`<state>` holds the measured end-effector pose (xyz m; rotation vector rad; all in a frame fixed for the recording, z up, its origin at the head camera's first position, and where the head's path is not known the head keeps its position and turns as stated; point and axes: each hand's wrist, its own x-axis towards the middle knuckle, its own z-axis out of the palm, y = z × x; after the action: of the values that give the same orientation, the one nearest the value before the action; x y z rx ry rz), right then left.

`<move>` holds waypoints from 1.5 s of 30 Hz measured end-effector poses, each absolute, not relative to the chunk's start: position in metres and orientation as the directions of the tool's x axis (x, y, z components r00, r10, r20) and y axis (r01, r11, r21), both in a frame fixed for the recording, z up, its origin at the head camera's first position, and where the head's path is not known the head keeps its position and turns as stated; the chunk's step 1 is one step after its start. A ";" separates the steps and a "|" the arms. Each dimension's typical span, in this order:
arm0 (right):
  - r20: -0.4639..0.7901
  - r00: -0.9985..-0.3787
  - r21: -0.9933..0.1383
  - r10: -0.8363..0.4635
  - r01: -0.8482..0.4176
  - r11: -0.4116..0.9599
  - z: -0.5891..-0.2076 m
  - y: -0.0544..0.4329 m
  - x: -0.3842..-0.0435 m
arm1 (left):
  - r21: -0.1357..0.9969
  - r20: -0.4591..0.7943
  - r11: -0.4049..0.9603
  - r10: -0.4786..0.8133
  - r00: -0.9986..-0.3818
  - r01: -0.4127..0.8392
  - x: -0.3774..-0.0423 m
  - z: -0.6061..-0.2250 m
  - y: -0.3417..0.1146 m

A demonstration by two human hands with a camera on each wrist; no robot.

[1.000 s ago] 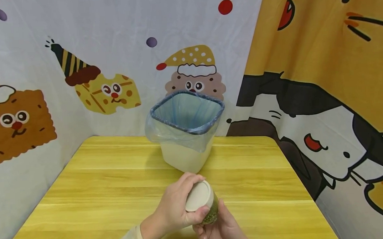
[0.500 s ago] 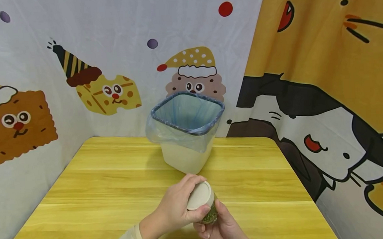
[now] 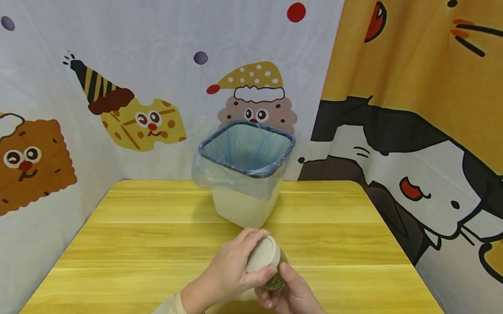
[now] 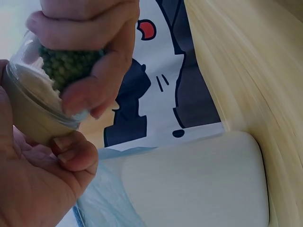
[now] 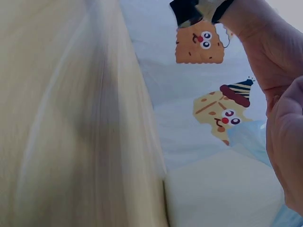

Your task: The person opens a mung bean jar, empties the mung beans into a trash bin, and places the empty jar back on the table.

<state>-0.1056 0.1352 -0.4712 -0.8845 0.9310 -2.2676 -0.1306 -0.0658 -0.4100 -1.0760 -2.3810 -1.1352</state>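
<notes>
A small clear jar [image 3: 275, 283] with a pale beige lid [image 3: 262, 256] is held tilted above the near part of the table. My left hand [image 3: 226, 266] grips the lid, its fingers over the far side and its thumb along the near edge. From below right, my right hand [image 3: 297, 293] holds the jar's body with thumb and fingers. In the left wrist view, round green grains [image 4: 66, 66] show through the clear wall, and the lid is on the jar. The right wrist view catches only parts of the hands at its right edge; the jar is out of sight there.
Behind the hands stands a whitish bin [image 3: 245, 206] lined with a bluish translucent bag [image 3: 231, 179] folded over its dark blue rim. The yellow wood-grain table [image 3: 133, 256] ends at a cartoon-printed curtain [image 3: 145, 30] at the back and sides.
The right thumb and fingers have shifted a little on the jar's body, and the jar has tilted slightly. The left hand keeps its grip on the lid. The bin has not moved.
</notes>
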 end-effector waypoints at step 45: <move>0.174 -0.859 -0.922 -0.482 0.030 -0.386 -0.455 0.139 -0.114 | 0.661 0.381 0.436 0.506 -0.773 0.611 -0.145 -0.398 -0.074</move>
<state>-0.1139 0.1395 -0.4553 -0.6090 1.5169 -2.3008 -0.1451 -0.0743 -0.3979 -0.9990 -2.5532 -1.2554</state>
